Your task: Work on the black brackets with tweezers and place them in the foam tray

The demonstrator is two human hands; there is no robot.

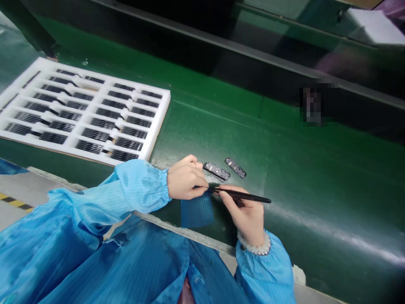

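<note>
My left hand (185,179) is closed in a pinch at the upper corner of a blue perforated sheet (196,210) lying on the green belt (284,160). My right hand (245,213) grips black tweezers (242,195), whose tips meet my left fingertips at that sheet corner. What sits between the tips is too small to make out. Two small black oblong parts lie on the belt just beyond my hands, one (216,171) near my left fingers and another (235,167) to its right. Both arms wear blue sleeves; a bead bracelet circles my right wrist.
A white foam tray (158,122) with rows of several black parts lies on the belt at the left. A dark rail runs along the belt's far side. A grey ledge with yellow-black tape borders the near edge at left.
</note>
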